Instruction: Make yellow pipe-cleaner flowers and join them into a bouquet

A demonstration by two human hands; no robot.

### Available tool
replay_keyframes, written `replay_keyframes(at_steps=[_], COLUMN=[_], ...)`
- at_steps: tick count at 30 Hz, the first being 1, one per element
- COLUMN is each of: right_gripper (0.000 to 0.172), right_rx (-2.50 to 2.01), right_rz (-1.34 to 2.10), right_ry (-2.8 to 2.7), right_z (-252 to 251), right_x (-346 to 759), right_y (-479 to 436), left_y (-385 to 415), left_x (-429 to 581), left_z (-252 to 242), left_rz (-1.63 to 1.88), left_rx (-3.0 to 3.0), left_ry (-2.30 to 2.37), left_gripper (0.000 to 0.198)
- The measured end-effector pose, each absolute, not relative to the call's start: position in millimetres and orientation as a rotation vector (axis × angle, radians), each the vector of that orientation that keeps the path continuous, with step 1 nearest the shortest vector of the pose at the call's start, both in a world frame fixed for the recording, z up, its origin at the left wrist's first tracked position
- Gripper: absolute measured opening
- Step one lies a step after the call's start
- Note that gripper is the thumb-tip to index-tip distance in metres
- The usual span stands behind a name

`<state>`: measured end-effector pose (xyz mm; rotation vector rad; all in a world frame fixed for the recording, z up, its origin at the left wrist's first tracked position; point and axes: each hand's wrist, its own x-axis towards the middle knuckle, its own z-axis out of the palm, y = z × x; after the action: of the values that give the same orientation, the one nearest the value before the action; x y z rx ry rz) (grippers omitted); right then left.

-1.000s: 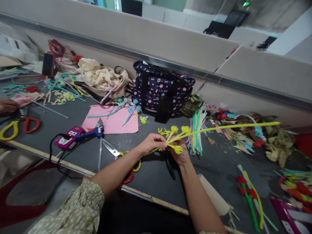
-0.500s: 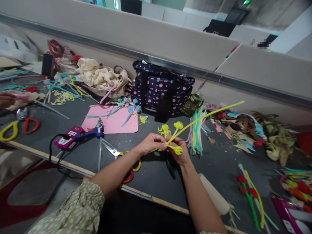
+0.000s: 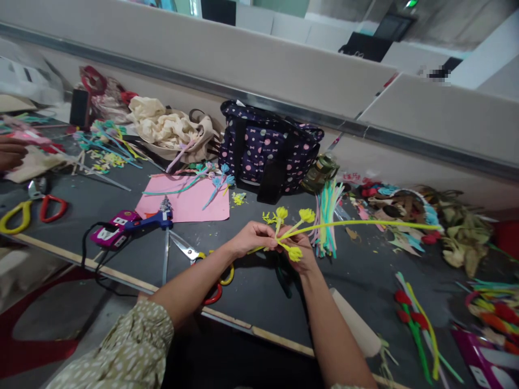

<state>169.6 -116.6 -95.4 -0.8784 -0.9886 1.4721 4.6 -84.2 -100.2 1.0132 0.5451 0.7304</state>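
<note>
Yellow pipe-cleaner flowers [image 3: 307,216] with fuzzy heads are gathered in a small bunch over the table. My left hand [image 3: 254,239] pinches their stems where they meet. Behind the flower heads, my right hand [image 3: 302,251] curls round the same bunch, its fingertips partly hidden. A long yellow pipe cleaner [image 3: 365,222] sticks out of the bunch to the right, nearly level. Scissors with red and yellow handles [image 3: 229,274] lie under my left forearm. Dark-handled pliers [image 3: 284,278] rest below my hands, partly covered.
A blue glue gun [image 3: 156,220] lies left beside pink paper [image 3: 186,200]. Behind stand a patterned dark bag [image 3: 267,146] and a jar [image 3: 320,173]. Loose pipe cleaners [image 3: 326,221], a cardboard tube [image 3: 357,324] and red flowers [image 3: 411,310] lie right. Another person's hand [image 3: 11,153] shows far left.
The long yellow pipe cleaner has swung down from a rising slant to nearly level. The flower heads have shifted slightly and spread. At far left, the other person's hand has moved a little.
</note>
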Motion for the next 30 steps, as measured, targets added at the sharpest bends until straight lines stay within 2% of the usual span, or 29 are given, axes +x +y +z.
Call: replay_keyframes(at_steps=[13,21,30], right_gripper=[0.01,0.016,0.012], right_rx=[-0.877,-0.929,-0.884], right_rz=[1.367,1.283,1.231], right_ry=[-0.988,-0.972,-1.078], right_z=[-92.2,-95.8,-91.1], right_x=[167.2,168.2,167.8], right_y=[-119.7,-119.1,-118.7], left_y=[-82.7,-85.1,-86.3], left_x=[2.9,5.6,10.5], left_z=[-98.1,-100.3,-101.0], left_rz=[0.727,0.741,0.828], left_rx=[1.045,1.052,1.061], left_ry=[0.501,0.493,0.527], left_gripper=[0.035,0.037,0.04])
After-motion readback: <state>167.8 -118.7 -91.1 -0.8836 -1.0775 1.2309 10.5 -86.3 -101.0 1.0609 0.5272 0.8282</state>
